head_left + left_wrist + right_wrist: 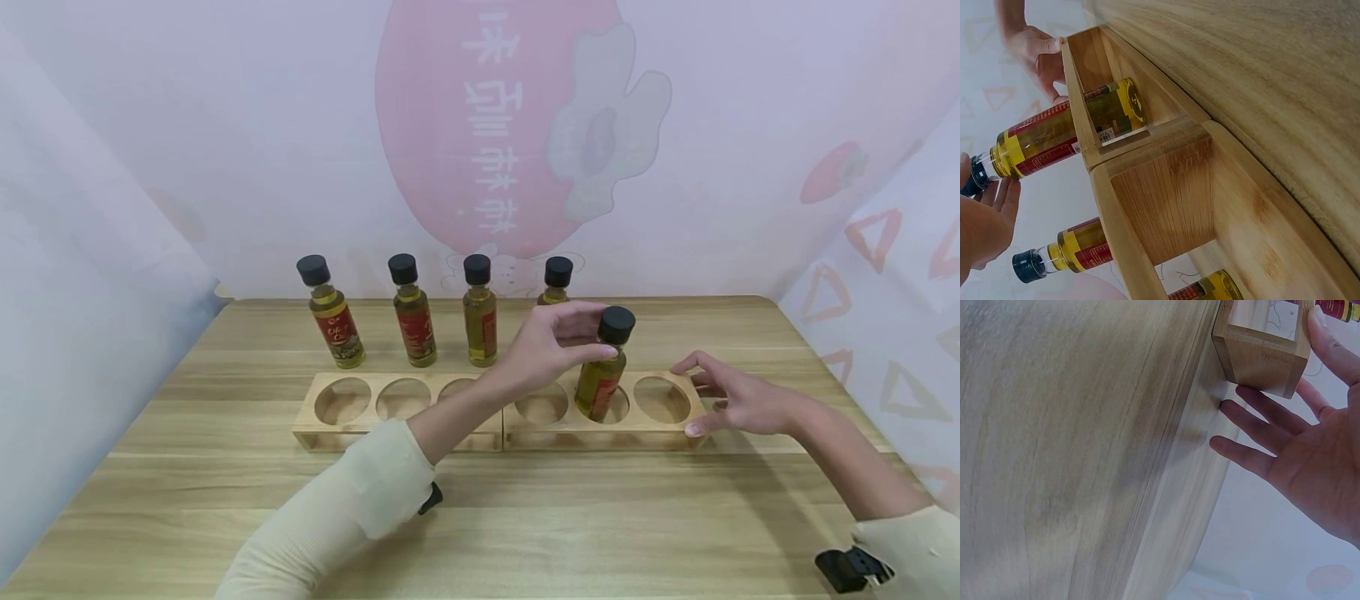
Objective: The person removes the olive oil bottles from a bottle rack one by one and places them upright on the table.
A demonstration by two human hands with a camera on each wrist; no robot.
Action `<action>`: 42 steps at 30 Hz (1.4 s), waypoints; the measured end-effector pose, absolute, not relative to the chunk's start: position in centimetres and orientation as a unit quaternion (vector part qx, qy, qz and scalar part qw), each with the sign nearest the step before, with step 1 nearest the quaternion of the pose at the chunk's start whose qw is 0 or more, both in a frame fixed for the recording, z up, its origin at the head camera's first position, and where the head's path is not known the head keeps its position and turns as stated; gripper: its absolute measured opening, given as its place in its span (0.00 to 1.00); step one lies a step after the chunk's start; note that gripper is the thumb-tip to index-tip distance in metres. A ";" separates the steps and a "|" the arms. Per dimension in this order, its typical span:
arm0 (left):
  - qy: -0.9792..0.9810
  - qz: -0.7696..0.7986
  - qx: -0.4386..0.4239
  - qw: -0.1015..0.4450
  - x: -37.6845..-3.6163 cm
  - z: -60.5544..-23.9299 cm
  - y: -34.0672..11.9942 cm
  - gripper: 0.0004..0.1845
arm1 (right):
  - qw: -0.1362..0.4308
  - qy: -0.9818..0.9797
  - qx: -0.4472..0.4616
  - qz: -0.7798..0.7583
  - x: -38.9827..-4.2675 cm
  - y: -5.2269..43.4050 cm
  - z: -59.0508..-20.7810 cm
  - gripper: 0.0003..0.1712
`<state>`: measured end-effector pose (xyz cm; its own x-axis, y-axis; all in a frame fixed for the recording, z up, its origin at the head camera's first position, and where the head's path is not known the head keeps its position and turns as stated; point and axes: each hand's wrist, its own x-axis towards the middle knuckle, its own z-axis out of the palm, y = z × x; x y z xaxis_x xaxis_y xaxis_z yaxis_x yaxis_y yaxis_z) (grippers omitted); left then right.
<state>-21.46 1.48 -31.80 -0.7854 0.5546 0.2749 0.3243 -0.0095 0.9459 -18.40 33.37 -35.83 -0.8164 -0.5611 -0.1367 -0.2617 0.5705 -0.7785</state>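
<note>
A small olive-oil bottle (598, 387) with a black cap leans in the middle hole of the right wooden rack (570, 437). My left hand (600, 333) pinches its neck just under the cap. In the left wrist view the same bottle (1041, 142) pokes through the rack wall (1166, 187), with my left hand's fingers (997, 200) at its neck. My right hand (686, 398) lies open against the rack's right end. The right wrist view shows its straight fingers (1272, 412) beside the rack end (1260, 359).
A second three-hole rack (375, 433) adjoins on the left, its holes vacant. Behind the racks stand three bottles (412, 312) in a row, and another bottle (557, 279) shows partly behind my left hand. White curtains close in the wooden table (525, 517).
</note>
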 end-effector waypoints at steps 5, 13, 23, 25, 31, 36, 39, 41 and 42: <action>0.694 0.642 0.313 0.091 -21.5 -31.8 1.7 0.25 | 0.188 0.867 -0.236 -0.397 -18.4 33.4 -35.9 0.41; 0.699 0.639 0.311 0.083 -21.5 -31.9 2.1 0.24 | 0.191 0.866 -0.235 -0.399 -18.5 33.4 -35.9 0.41; 0.704 0.636 0.309 0.065 -21.3 -31.7 2.4 0.23 | 0.191 0.866 -0.237 -0.396 -18.6 33.4 -35.9 0.41; 0.704 0.637 0.307 0.061 -21.3 -31.7 2.5 0.23 | 0.191 0.866 -0.237 -0.397 -18.5 33.4 -35.9 0.41; 0.701 0.642 0.306 0.053 -21.3 -31.7 2.7 0.22 | 0.190 0.865 -0.242 -0.396 -18.5 33.4 -35.9 0.41; 0.701 0.642 0.307 0.051 -21.3 -31.7 2.8 0.22 | 0.191 0.865 -0.240 -0.396 -18.5 33.4 -35.9 0.41; 0.699 0.644 0.307 0.050 -21.3 -31.7 2.8 0.22 | 0.194 0.865 -0.237 -0.397 -18.6 33.4 -35.9 0.41; 0.698 0.646 0.305 0.049 -21.3 -31.6 2.8 0.22 | 0.197 0.865 -0.236 -0.397 -18.6 33.4 -35.9 0.41; 0.697 0.648 0.303 0.049 -21.2 -31.6 2.8 0.22 | 0.198 0.865 -0.235 -0.397 -18.6 33.4 -35.9 0.41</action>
<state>-21.25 2.81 -31.63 -0.8116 0.4861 0.3241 0.3588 -0.0230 0.9331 -18.59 33.43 -35.89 -0.8112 -0.5637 -0.1556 -0.2494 0.5741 -0.7799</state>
